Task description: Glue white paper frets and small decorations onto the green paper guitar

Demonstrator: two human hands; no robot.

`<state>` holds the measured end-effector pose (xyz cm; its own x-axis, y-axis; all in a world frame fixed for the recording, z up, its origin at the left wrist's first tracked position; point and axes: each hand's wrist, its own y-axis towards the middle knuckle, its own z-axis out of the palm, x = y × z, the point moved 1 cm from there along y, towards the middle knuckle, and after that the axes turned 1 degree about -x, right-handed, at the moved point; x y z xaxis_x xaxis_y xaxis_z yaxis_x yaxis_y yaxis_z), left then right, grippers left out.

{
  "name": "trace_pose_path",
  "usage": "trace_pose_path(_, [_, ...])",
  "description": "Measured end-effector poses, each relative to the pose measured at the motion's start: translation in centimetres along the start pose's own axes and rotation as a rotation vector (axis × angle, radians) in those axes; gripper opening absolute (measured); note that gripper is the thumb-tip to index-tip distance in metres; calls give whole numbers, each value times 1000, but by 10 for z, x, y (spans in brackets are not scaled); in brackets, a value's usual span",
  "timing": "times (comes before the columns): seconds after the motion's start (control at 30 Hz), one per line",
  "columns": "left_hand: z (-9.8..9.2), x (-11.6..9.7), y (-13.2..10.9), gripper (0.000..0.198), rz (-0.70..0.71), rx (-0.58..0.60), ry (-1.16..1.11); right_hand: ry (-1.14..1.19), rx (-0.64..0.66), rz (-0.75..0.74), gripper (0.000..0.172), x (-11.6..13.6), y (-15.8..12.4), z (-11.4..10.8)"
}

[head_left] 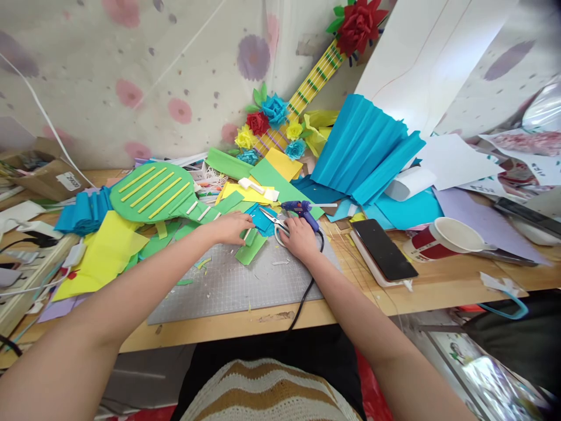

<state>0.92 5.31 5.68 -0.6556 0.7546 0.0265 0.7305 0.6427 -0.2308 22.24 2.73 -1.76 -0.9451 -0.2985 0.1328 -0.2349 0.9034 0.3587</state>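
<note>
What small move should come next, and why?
Probably lift the scissors with the right hand: it lies at their handle end, while the left hand is at the small green strips, so cutting one seems within easy reach.

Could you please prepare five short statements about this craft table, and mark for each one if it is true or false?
1. The right hand is at the handles of the scissors. True.
2. The strips on the rounded green piece are red. False: they are yellow strips.
3. In the picture, the phone lies to the left of the paper cup. True.
4. The left hand rests on the phone. False: it is at the small green pieces.
5. A large red flower is at the upper end of the guitar-shaped piece. True.
</note>
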Motion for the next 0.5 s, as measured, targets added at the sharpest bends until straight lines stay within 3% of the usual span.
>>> trace_pose_path(0.17, [-1, -1, 2, 51, 8, 44, 56, -2, -5, -5, 26, 0, 1, 0])
trace_pose_path(0.27, [-3, 1, 2, 50, 27, 11, 84, 7, -28, -21, 26, -1, 0, 2])
trace_pose_path(0.5, [-24, 18, -9, 49, -7, -325, 170, -4, -37, -24, 25, 0, 0, 3])
